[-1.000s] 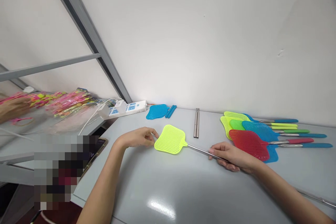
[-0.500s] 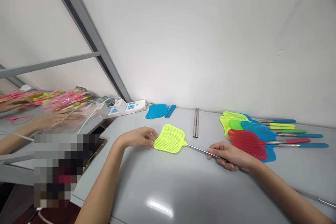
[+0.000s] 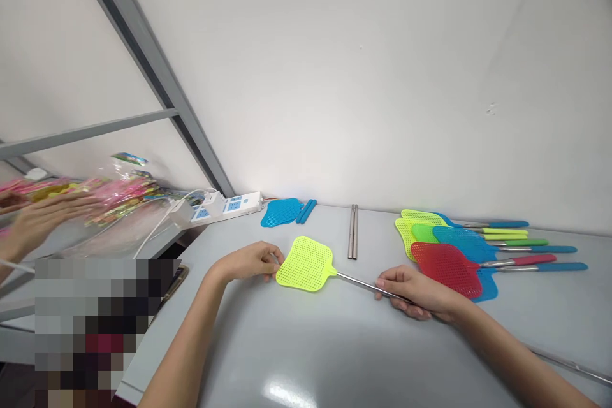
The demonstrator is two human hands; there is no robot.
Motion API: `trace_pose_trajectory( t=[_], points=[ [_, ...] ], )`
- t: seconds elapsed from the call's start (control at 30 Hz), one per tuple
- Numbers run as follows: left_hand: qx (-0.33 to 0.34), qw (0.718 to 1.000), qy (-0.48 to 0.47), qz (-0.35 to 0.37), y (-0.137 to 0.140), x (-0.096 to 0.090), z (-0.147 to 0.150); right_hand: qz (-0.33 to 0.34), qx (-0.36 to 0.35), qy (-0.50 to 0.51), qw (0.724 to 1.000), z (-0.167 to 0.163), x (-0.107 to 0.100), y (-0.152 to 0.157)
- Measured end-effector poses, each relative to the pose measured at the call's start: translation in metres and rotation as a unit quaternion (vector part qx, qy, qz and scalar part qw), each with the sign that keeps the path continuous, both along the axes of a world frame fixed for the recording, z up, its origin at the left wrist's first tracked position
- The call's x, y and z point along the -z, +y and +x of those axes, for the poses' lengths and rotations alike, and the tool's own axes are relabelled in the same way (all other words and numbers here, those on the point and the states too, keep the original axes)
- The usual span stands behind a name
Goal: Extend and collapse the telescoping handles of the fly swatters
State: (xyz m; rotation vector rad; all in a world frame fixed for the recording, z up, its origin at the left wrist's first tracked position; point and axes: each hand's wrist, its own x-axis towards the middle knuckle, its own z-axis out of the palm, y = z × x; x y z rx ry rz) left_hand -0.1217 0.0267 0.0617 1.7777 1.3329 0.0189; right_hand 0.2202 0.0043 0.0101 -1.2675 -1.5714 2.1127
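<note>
A yellow-green fly swatter (image 3: 306, 264) with a perforated square head lies between my hands, just over the table. My left hand (image 3: 253, 261) pinches the left edge of its head between thumb and fingers. Around its thin steel rod my right hand (image 3: 414, 292) is closed, and the rod's far end is hidden in the palm. Behind my right hand lies a pile of finished-looking swatters, with a red swatter (image 3: 444, 268) on top and blue, green and yellow ones beneath. Two steel tubes (image 3: 352, 233) stand side by side at the back of the table.
A blue swatter head (image 3: 282, 211) and two blue handle grips (image 3: 306, 211) lie near the wall, beside a white power strip (image 3: 224, 207). Another steel rod (image 3: 568, 364) is at the lower right. At left, a co-worker's hand (image 3: 52, 217) is over pink and yellow bagged items.
The view has shifted slightly, so the table things sit a little lower and further left. My grip on the swatter looks the same. The co-worker's hand has moved left.
</note>
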Motion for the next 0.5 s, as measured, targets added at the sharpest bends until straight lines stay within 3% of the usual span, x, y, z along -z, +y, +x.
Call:
trace_pose_trajectory(
  t=[0.23,0.5],
  points=[
    [0.014,0.999,-0.001,-0.049,-0.0014,-0.0009,0.0003,0.0,0.002,0.0,1.0,0.0011,-0.0008,-0.0004],
    [0.0,0.999,0.0,-0.053,-0.0031,-0.0033,0.0011,-0.001,0.002,0.001,1.0,0.0012,-0.0011,-0.0001]
  ],
)
